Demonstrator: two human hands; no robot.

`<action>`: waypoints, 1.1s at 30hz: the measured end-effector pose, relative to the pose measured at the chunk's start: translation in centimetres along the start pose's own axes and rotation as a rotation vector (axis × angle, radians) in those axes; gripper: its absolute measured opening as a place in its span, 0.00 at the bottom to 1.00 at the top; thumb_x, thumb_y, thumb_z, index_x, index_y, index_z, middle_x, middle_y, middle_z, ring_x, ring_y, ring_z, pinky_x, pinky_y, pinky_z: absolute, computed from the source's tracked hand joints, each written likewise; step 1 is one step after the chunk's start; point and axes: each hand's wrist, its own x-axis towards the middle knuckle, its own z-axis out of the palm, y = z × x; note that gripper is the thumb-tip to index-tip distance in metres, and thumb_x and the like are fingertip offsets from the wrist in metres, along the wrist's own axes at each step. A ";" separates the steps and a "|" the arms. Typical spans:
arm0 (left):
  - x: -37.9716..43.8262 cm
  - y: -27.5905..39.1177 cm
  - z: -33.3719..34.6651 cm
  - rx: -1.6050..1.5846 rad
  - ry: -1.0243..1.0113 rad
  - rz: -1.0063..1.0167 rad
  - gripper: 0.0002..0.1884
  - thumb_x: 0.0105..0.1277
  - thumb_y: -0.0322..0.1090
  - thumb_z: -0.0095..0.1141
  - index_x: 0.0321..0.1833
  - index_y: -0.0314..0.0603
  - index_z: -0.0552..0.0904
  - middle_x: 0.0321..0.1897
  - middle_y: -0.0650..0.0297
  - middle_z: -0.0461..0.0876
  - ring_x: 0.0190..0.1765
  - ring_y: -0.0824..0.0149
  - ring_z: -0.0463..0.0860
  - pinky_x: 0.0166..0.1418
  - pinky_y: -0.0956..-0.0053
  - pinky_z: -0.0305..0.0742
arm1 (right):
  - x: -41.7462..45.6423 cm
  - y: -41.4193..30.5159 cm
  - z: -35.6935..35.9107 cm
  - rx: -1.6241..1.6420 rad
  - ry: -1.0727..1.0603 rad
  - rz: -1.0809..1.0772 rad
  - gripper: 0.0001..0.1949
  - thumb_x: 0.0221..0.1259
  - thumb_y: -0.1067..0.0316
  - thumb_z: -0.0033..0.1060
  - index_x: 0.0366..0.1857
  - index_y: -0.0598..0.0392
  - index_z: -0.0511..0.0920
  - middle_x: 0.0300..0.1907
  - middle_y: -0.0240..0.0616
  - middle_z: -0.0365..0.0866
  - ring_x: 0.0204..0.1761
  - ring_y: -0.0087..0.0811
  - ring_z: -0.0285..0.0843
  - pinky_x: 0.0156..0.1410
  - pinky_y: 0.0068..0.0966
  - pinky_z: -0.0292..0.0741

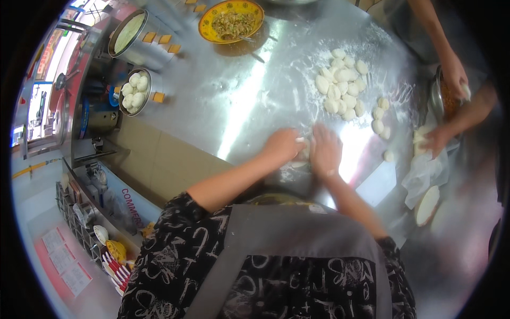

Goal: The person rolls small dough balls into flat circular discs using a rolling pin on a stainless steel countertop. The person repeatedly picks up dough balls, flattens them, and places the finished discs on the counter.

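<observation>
Low over the floured steel worktable [199,107], my left hand [283,144] is curled with its fingertips on the edge of a flattened piece of dough [303,154]. My right hand [326,149] lies palm down just right of that dough, fingers pointing away from me; whatever is under the palm is hidden. Beyond my hands is a cluster of floured dough pieces [342,75], with several smaller ones [377,127] in a loose line to its right.
A yellow patterned bowl of chopped filling [233,26] stands at the back. Round steel containers, one with white buns [134,93], are at the left. On the right, a co-worker's hands [438,139] are near a metal bowl of reddish filling [450,99], plastic wrap and a white dough scraper [376,183].
</observation>
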 end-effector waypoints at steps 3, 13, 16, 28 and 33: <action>1.4 -1.2 0.7 -0.036 0.165 0.152 0.12 0.65 0.40 0.63 0.44 0.39 0.86 0.35 0.52 0.85 0.43 0.46 0.83 0.48 0.55 0.76 | 2.6 1.6 -0.6 0.058 0.028 -0.024 0.24 0.71 0.57 0.49 0.67 0.55 0.72 0.71 0.43 0.70 0.70 0.42 0.68 0.72 0.45 0.62; 0.2 -0.5 0.2 0.016 0.076 0.133 0.09 0.65 0.34 0.63 0.43 0.38 0.84 0.42 0.49 0.82 0.47 0.47 0.82 0.51 0.59 0.77 | 2.4 0.9 -0.4 0.069 0.090 -0.009 0.24 0.69 0.61 0.50 0.67 0.54 0.73 0.71 0.41 0.70 0.70 0.41 0.68 0.71 0.44 0.63; -0.4 -2.7 0.5 -0.211 0.053 0.196 0.08 0.68 0.33 0.61 0.45 0.37 0.81 0.41 0.53 0.82 0.43 0.54 0.83 0.47 0.65 0.76 | -4.3 2.4 0.6 0.074 0.048 -0.130 0.24 0.64 0.61 0.54 0.65 0.55 0.74 0.70 0.42 0.72 0.70 0.43 0.69 0.72 0.46 0.61; 15.2 6.4 -9.0 -1.001 0.259 0.094 0.11 0.71 0.36 0.61 0.51 0.41 0.80 0.44 0.63 0.83 0.47 0.67 0.80 0.52 0.71 0.77 | -7.1 4.5 0.1 0.136 0.158 0.039 0.23 0.63 0.62 0.55 0.63 0.50 0.77 0.69 0.37 0.73 0.67 0.41 0.71 0.71 0.44 0.60; 14.4 7.1 -4.1 -0.201 0.150 0.224 0.12 0.65 0.36 0.67 0.46 0.39 0.83 0.46 0.59 0.80 0.48 0.61 0.80 0.54 0.66 0.76 | -7.5 4.8 0.3 0.151 0.158 0.054 0.24 0.60 0.63 0.58 0.63 0.49 0.77 0.69 0.37 0.73 0.66 0.41 0.71 0.70 0.44 0.61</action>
